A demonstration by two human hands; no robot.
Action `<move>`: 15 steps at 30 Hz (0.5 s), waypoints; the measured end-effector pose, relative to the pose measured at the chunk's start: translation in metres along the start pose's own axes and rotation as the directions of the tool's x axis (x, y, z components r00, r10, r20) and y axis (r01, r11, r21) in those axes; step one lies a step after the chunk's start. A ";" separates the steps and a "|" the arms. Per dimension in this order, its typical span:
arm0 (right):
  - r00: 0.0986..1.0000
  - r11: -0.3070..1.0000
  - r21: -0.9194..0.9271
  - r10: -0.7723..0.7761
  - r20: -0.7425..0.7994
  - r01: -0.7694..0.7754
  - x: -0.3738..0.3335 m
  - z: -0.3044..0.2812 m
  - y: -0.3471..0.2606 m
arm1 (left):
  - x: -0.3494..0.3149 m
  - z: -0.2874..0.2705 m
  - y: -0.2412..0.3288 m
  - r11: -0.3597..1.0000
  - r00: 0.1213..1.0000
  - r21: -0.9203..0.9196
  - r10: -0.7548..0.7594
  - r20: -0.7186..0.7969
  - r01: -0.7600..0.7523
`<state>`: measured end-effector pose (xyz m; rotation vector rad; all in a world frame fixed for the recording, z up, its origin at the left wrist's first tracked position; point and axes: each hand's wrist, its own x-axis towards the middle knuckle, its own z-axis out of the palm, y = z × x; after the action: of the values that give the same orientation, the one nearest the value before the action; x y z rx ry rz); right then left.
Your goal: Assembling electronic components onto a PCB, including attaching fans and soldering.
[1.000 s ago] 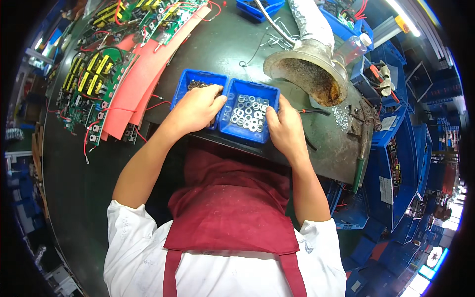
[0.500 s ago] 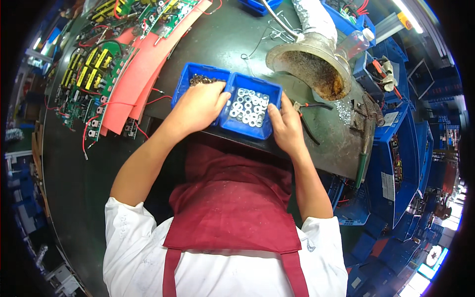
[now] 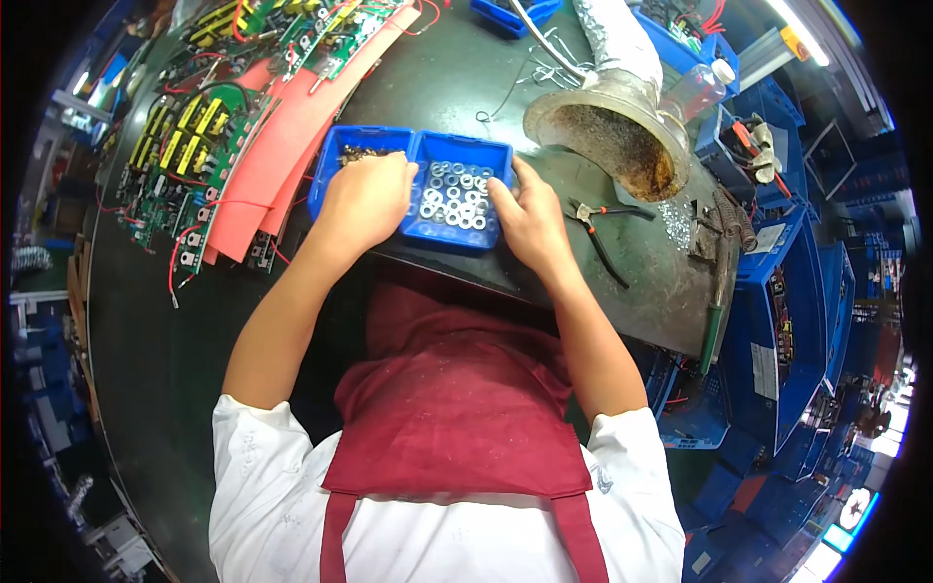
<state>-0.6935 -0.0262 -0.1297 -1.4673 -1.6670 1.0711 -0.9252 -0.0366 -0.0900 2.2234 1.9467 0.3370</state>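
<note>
At the centre of the frame a blue tray [image 3: 374, 139] with two compartments was found at the near edge of the dark table [image 3: 437, 78], presumably kept there for easy reach. The left hand [image 3: 364, 199] was laid over the left compartment of small dark parts, fingers curled down into it; whether anything was pinched could not be told. The right hand [image 3: 530, 219] was set against the tray's right rim beside the silver washers [image 3: 452, 194], fingers narrowly bent, apparently steadying it, with nothing seen held.

Bright overhead light, sharp centre, strong fisheye bending and black vignette at the rim.
</note>
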 end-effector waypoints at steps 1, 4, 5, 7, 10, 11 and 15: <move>0.997 0.995 0.061 -0.077 0.016 0.076 0.002 -0.001 0.005 | 0.002 -0.002 0.003 0.999 1.000 0.038 0.018 0.008 -0.018; 0.991 0.996 0.078 0.029 0.134 -0.039 -0.003 -0.013 0.001 | 0.017 -0.031 0.014 0.987 0.988 0.155 0.004 0.157 -0.028; 0.991 0.992 0.095 0.078 0.112 -0.088 -0.006 -0.011 0.006 | 0.028 -0.035 0.016 0.979 0.993 0.200 0.007 0.120 -0.031; 1.000 1.000 -0.005 0.013 0.018 -0.013 -0.018 -0.016 0.001 | 0.061 -0.038 0.013 0.980 0.994 0.187 0.083 -0.073 -0.068; 0.993 0.995 -0.081 -0.071 -0.098 0.064 -0.030 -0.027 0.001 | 0.150 -0.031 0.011 0.926 0.917 0.289 0.316 -0.244 -0.243; 0.983 0.985 -0.108 -0.144 -0.111 0.132 -0.033 -0.028 0.006 | 0.187 -0.019 0.011 0.877 0.909 0.422 0.349 -0.229 -0.231; 0.892 0.896 -0.210 -0.425 -0.153 0.391 -0.040 -0.027 0.033 | 0.296 0.029 0.021 0.806 0.796 0.446 0.538 -0.277 -0.390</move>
<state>-0.6491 -0.0606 -0.1454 -1.1994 -1.8524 0.5432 -0.8604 0.2542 -0.0948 3.1150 1.6810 0.5612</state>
